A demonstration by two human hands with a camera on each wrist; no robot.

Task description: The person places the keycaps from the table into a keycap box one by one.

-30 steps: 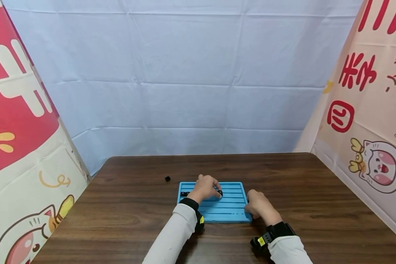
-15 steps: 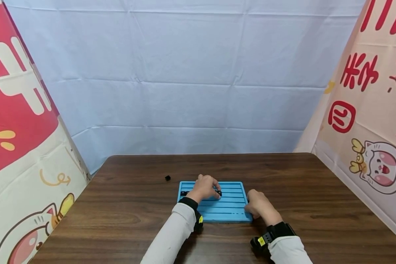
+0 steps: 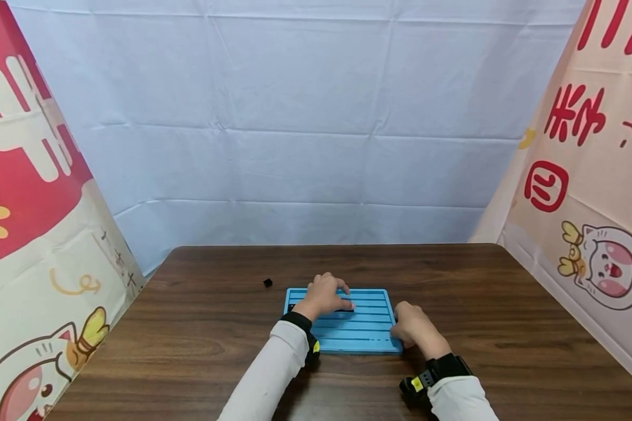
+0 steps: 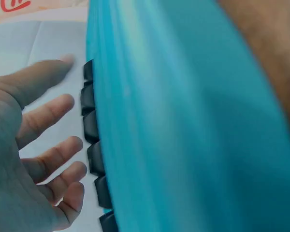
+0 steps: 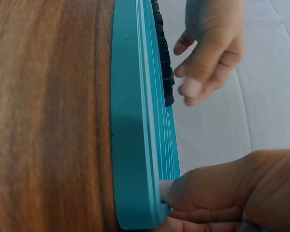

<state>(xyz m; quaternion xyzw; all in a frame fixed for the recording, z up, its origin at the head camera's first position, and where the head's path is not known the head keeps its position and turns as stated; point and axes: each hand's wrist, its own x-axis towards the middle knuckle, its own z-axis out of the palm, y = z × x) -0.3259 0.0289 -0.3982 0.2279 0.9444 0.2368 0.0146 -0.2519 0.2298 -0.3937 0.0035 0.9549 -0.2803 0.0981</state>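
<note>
A blue tray [image 3: 355,334] with raised parallel ridges lies on the table. Several small black blocks [image 4: 91,126] stand in a row along one of its grooves, partly hidden by the left hand in the head view. My left hand [image 3: 323,295] hovers over that row, thumb and fingers spread and apart from the blocks, holding nothing. At the tray's right side, my right hand [image 3: 416,329] grips the edge, its thumb [image 5: 171,191] over the rim and the other fingers outside it. One more black block [image 3: 267,283] lies on the table, left of the tray's far corner.
The brown wooden table [image 3: 200,327] extends around the tray on all sides. A pale blue cloth [image 3: 295,128] hangs behind it, with printed cloths [image 3: 584,193] at both sides. Each wrist carries a black strap with a camera.
My left hand's fingers have come away from the right end of the block row and spread, and the hand has lifted slightly. The right hand and the tray have stayed in place.
</note>
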